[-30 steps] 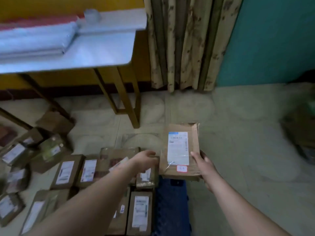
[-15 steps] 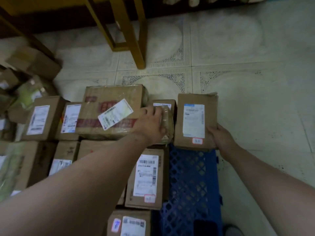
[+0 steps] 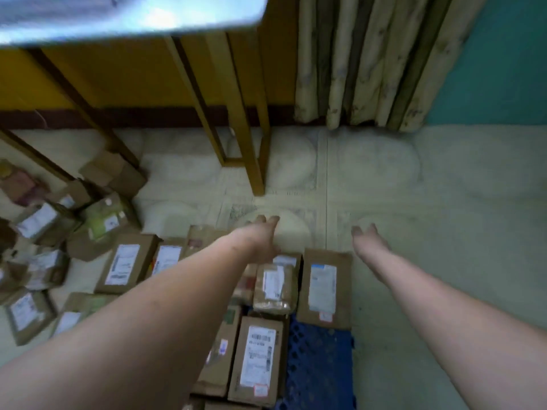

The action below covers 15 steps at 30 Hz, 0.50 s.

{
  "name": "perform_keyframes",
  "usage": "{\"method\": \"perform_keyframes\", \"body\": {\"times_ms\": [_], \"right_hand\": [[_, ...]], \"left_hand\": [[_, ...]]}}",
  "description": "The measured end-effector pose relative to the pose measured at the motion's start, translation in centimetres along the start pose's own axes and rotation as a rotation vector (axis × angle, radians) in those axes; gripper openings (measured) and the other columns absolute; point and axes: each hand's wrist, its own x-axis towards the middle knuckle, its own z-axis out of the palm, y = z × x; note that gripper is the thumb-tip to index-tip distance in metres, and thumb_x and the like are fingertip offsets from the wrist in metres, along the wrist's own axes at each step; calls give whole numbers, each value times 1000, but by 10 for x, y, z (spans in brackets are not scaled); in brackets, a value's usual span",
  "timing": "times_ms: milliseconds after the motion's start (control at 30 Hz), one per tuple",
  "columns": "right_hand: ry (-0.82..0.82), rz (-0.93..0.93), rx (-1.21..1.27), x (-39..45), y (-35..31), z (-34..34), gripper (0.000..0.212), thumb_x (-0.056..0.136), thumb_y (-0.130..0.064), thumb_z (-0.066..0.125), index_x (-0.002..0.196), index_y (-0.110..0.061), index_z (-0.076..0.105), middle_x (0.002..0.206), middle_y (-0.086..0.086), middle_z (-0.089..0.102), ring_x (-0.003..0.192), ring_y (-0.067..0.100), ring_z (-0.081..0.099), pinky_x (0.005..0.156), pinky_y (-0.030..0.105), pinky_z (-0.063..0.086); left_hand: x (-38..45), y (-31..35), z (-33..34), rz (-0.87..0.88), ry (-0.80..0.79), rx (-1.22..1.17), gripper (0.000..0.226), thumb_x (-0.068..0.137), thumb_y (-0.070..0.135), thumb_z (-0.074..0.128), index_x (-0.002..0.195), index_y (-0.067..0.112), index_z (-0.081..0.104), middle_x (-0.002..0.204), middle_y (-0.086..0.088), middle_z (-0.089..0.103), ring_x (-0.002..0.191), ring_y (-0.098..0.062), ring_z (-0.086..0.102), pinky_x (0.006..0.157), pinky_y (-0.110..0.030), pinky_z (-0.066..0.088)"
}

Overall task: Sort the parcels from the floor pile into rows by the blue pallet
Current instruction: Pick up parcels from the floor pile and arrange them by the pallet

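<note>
Head cam is the only view, and it's pretty blurry. Using the blue pallet (image 3: 316, 368) as the landmark: both arms reach out past its far end. The left hand (image 3: 260, 235) has its fingers stretched out loose and holds nothing, hovering over the parcels just beyond the pallet. The right hand (image 3: 368, 236) is also relaxed and empty, over bare floor (image 3: 444, 232) past the pallet's far right corner.

A flat labelled parcel (image 3: 324, 287) lies at the pallet's far end, its near edge seeming to overlap the grid, with a tape-wrapped parcel (image 3: 275, 287) right beside it on the left. More boxes run in rows along the pallet's left side, and the loose floor pile (image 3: 44, 238) sits well off to the left.

What could go wrong (just my guess): that flat parcel sits half on the pallet edge, so a bump could tip it. Also the table leg (image 3: 251, 149) stands just beyond the row, easy to knock reaching for the pile.
</note>
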Motion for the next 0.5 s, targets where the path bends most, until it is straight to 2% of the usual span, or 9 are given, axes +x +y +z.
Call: {"method": "perform_keyframes", "body": {"times_ms": [133,200,300,400,500], "right_hand": [[10,-215,-78,-110,-168,-122,66,104,-49,26,156,-9,15,163,12,16,149,32,18,119,40,16],[53,-357,-192,-166,-236,-162,68,103,-53,26,157,-14,14,163,11,18,148,33,19,120,42,18],[161,-568,-394,-307,-358,-233,69,100,-56,24,156,-17,16,161,9,22,146,34,23,118,50,23],[236,-750,-579,-443,-453,-267,55,105,-45,22,154,-19,24,159,13,25,144,37,25,115,52,25],[288,-824,-540,-575,-514,-268,70,99,-61,22,156,-20,18,162,13,20,147,38,21,115,56,24]], "left_hand": [[-105,14,-183,-50,168,-66,78,93,40,53,156,23,11,155,-11,29,137,-35,38,109,-48,38],[-147,14,-255,-57,267,-100,74,93,43,52,155,21,18,151,-11,35,136,-34,39,108,-47,39],[-268,1,-384,-107,443,-143,64,93,43,50,148,16,33,146,-13,43,134,-33,42,106,-45,41],[-390,-26,-465,-129,557,-87,59,92,44,49,143,16,42,147,-15,44,133,-34,42,107,-45,40],[-507,-68,-503,-139,640,17,62,94,49,48,148,21,36,148,-16,41,136,-35,38,109,-46,37]]}}
